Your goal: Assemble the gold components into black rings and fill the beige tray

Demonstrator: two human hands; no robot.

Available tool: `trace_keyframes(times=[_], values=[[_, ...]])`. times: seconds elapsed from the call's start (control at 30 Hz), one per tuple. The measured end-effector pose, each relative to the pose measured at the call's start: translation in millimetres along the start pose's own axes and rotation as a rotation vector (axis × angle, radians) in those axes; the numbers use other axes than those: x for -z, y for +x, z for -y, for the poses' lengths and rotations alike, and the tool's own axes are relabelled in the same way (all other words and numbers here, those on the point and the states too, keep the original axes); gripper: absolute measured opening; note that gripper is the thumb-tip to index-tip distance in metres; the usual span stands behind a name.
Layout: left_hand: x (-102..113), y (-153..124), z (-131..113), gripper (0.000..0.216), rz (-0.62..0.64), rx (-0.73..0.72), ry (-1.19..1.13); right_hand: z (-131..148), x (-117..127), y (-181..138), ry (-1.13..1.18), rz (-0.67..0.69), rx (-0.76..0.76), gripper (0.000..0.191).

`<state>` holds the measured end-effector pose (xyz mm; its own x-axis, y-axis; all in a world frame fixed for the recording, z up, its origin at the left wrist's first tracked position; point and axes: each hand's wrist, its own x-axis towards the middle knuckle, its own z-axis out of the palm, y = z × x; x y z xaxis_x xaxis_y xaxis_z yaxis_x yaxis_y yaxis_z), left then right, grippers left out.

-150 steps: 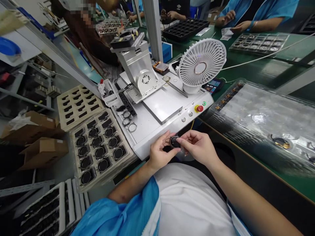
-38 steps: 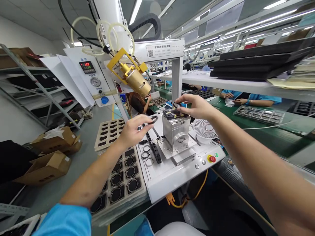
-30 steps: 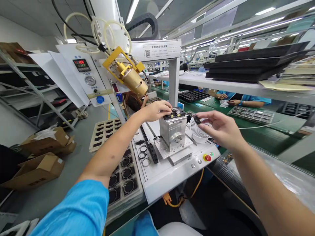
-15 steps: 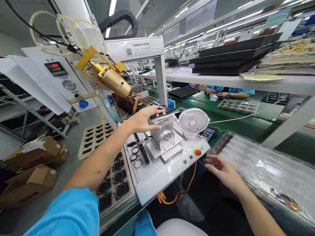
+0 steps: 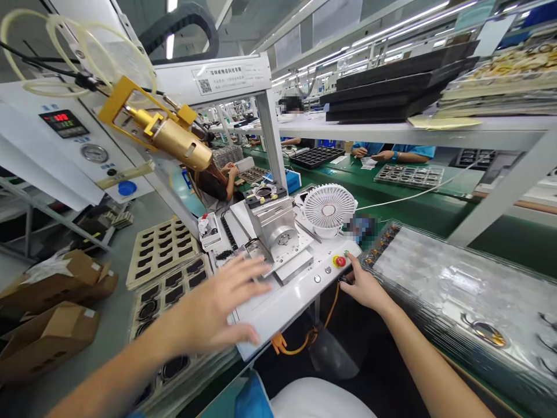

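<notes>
One red button, two silver buttons on one machine base — left hand spread, empty, above it, right hand half-curled, forefinger out at its front corner.

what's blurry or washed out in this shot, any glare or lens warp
Head view: the left hand is smeared by motion blur, the right hand by the red button is sharper; glare sheens the clear plastic trays; the wide lens stretches the frame edges; the ceiling strip lights blow out.
</notes>
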<state>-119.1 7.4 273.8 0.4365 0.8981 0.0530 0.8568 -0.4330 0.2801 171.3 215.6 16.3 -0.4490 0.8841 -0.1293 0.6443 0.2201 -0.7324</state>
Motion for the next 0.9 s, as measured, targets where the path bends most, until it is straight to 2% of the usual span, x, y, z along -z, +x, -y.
trace_keyframes(times=[0.07, 0.13, 0.2, 0.27, 0.33, 0.4, 0.47, 0.53, 0.63, 0.7, 0.77, 0.83, 0.9], values=[[-31, -12, -14, 0.060, 0.083, 0.086, -0.205, 1, 4, -1, 0.050, 0.004, -0.010, 0.088], [-73, -14, -19, 0.048, 0.098, 0.251, -0.455, 2, 6, -11, 0.126, 0.011, -0.002, 0.080], [-126, -6, -19, 0.042, 0.029, 0.431, -0.737, 5, 2, -32, 0.284, 0.056, 0.050, 0.071], [-181, 7, -17, 0.054, -0.154, 0.550, -1.065, 9, -8, -61, 0.497, 0.129, 0.145, 0.071], [-229, 22, -20, 0.067, -0.242, 0.534, -1.387, 14, -22, -89, 0.654, 0.145, 0.240, 0.081], [-262, 34, -28, 0.070, -0.283, 0.450, -1.624, 18, -38, -110, 0.701, 0.074, 0.306, 0.087], [-280, 43, -36, 0.065, -0.294, 0.415, -1.767, 19, -50, -123, 0.696, -0.026, 0.326, 0.087], [-286, 49, -40, 0.060, -0.282, 0.451, -1.832, 19, -56, -131, 0.676, -0.101, 0.321, 0.084], [-285, 54, -40, 0.057, -0.248, 0.530, -1.811, 15, -44, -136, 0.553, -0.125, 0.356, 0.075], [-285, 55, -36, 0.057, -0.233, 0.577, -1.748, 7, -17, -136, 0.399, -0.150, 0.349, 0.058], [-286, 54, -32, 0.058, -0.222, 0.612, -1.701, -8, 23, -135, 0.236, -0.251, 0.244, 0.035], [-289, 52, -28, 0.059, -0.203, 0.633, -1.683, -30, 68, -133, 0.069, -0.379, 0.042, 0.023], [-293, 48, -26, 0.058, -0.199, 0.645, -1.666, -53, 107, -131, -0.126, -0.448, -0.223, 0.024]])
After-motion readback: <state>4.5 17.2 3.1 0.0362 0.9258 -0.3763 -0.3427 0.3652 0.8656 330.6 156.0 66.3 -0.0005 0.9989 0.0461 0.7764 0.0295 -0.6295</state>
